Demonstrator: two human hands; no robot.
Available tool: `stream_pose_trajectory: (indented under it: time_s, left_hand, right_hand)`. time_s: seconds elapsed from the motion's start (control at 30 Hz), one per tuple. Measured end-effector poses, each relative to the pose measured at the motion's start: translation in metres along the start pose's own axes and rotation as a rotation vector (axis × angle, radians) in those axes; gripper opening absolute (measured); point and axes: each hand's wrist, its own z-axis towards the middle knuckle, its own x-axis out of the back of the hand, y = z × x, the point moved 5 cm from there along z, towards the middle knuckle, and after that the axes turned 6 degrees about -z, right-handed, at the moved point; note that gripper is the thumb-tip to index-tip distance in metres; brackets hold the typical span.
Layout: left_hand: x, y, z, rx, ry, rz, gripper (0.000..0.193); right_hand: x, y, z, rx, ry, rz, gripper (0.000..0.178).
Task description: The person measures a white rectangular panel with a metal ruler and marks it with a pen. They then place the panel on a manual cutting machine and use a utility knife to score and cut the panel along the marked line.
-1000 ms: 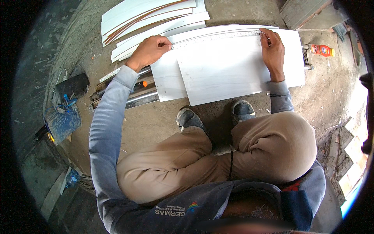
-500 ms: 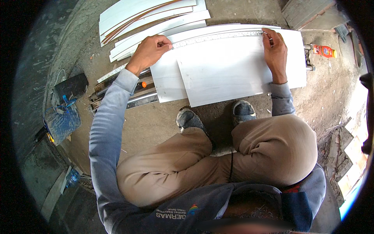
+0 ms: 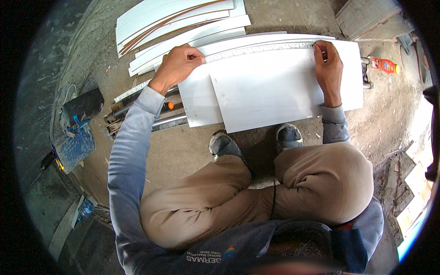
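A thin white measuring tape [image 3: 259, 49] with dark markings stretches across the far part of a large white tile [image 3: 270, 87]. My left hand [image 3: 176, 66] is closed, pinching the tape at its left between thumb and fingertips. At the other end, my right hand [image 3: 327, 68] is closed, with thumb and index finger on the tape's end near the tile's upper right. Whether anything else is in the right fingers is hidden. The tile overlaps a second white tile [image 3: 195, 101]. Both lie over a tile cutter with metal rails [image 3: 169, 122] and an orange-tipped part [image 3: 171, 105].
Stacked white tile pieces [image 3: 174, 27] with brown edges lie beyond my left hand. A red bottle [image 3: 384, 65] lies right of the cutter. At left are a dirty blue container [image 3: 75, 144] and a dark box-like object [image 3: 82, 107]. My shoes [image 3: 288, 136] stand close to the tile's near edge.
The view has shifted slightly, so the tiles and hands sit a little lower and further right. Both hands keep their hold on the tape, the right fingers slightly more curled.
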Motion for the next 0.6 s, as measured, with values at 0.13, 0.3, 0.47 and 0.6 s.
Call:
stream_pose_trajectory:
  time_s: [0.13,0.3,0.47,0.6]
  left_hand:
    - [0.0005,-0.0015,0.0017,0.000,-0.013,0.001,0.028]
    - [0.0010,-0.0065,0.0034,0.005,-0.019,0.009,0.029]
    - [0.0005,-0.0034,0.0043,-0.063,-0.016,-0.001,0.024]
    - [0.0005,0.0003,0.0046,-0.068,-0.017,0.043,0.025]
  right_hand:
    - [-0.0003,-0.0002,0.0002,-0.007,-0.014,0.008,0.018]
    - [0.0003,-0.0035,-0.0002,-0.006,-0.013,0.033,0.018]
    - [0.0006,-0.0025,0.0000,0.008,0.016,0.051,0.017]
    - [0.0005,-0.0010,-0.0002,0.029,0.019,0.061,0.014]
